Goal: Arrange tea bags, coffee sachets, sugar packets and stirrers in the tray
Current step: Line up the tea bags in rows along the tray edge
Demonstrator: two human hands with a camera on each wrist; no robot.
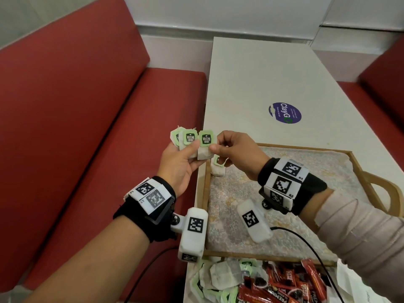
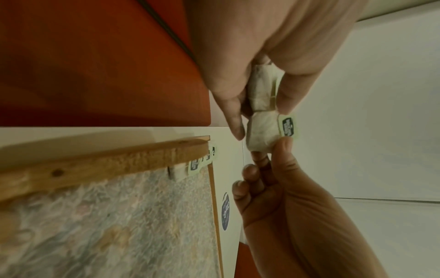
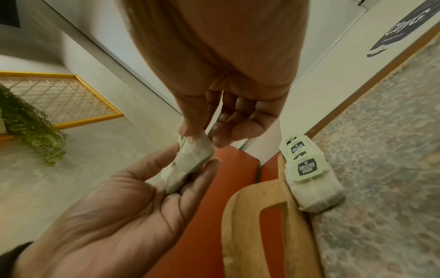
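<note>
your left hand (image 1: 179, 165) fingers curled round a fan of tea bags (image 1: 185, 139), your right hand (image 1: 235, 153) pinching one tea bag (image 1: 205, 147) off it, above the tray (image 1: 358, 169) corner on the surface (image 1: 251, 84), more bags (image 3: 309, 180) stacked in that corner

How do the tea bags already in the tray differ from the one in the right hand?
The tea bags in the tray stand packed together in the tray's far left corner, against the wooden rim; the tea bag pinched by the right hand is held in the air, left of the tray. The tray ones are untouched; the pinched tea bag also touches the fan of bags in the left hand. All share white pouches and green McCoy tags.
</note>
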